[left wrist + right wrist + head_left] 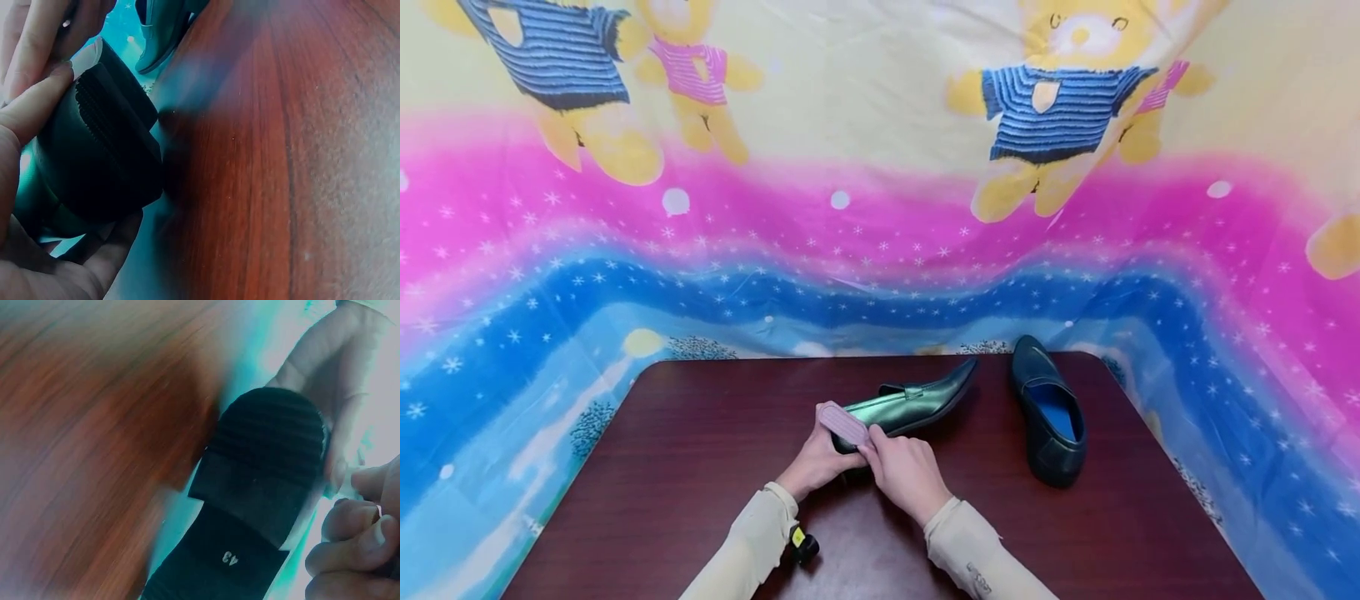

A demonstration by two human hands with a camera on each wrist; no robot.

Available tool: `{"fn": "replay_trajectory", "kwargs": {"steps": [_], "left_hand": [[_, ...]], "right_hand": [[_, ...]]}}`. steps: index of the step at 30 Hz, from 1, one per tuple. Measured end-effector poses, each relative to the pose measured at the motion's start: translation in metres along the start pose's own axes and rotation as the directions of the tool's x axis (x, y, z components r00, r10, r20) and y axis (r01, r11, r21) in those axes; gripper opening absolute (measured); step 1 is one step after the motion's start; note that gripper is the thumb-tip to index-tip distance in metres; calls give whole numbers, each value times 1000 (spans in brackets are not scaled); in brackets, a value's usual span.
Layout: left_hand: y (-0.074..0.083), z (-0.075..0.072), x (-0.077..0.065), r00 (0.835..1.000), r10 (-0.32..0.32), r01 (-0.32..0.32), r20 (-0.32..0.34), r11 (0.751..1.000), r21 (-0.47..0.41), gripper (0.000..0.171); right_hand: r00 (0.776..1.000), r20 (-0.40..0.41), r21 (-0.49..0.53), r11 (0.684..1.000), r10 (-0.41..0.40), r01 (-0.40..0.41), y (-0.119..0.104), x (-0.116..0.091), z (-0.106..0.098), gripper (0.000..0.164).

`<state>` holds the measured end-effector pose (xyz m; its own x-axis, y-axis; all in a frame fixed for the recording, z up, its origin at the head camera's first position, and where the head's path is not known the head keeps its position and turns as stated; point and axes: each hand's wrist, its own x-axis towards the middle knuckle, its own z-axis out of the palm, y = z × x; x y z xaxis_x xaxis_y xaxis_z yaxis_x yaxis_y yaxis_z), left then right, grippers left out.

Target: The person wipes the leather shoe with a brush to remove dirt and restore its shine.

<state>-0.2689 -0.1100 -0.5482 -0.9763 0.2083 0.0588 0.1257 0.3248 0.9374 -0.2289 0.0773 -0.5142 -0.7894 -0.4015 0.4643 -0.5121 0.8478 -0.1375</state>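
Observation:
A dark green pointed loafer [910,408] is tilted over the table, its toe toward the far right. My left hand [815,457] grips it round the heel; in the left wrist view, thumb and fingers lie on either side of the dark heel [112,144]. With curled fingers my right hand [910,473] pinches one end of a flat, pinkish oblong piece [844,425], which lies over the shoe's heel end and looks like a small brush or pad. In the right wrist view the sole [231,550] shows the number 43, and the pinkish piece is mostly hidden.
Another dark loafer [1048,417] with a blue inside stands upright on the right of the brown table [715,450]. A patterned cloth [865,208] with bears hangs behind and along the sides. A small black device [805,546] with a yellow patch is at my left wrist.

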Motion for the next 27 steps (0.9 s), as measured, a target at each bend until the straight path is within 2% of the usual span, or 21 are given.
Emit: {"fn": "replay_trajectory", "kwargs": {"steps": [5,11,16,20,23,27], "left_hand": [[2,-1,0,999,-30,31,21,999,-40,95],[5,-1,0,999,-53,54,13,997,-57,96],[4,-1,0,998,-63,63,14,996,-70,97],[1,-1,0,998,-59,60,16,996,-61,96],[-1,0,1,999,-46,47,14,998,-46,95],[-4,2,2,1000,10,-9,9,999,-37,99]], "right_hand": [[998,2,19,998,58,-58,15,-2,-5,23],[984,-55,9,986,167,-166,44,-6,-15,25],[977,-56,22,978,206,-205,52,-10,-19,25],[988,-51,61,988,145,-142,45,-11,-18,25],[1000,-17,79,997,26,-25,37,-13,-15,24],[995,45,79,993,-94,90,29,-15,-9,23]]}}
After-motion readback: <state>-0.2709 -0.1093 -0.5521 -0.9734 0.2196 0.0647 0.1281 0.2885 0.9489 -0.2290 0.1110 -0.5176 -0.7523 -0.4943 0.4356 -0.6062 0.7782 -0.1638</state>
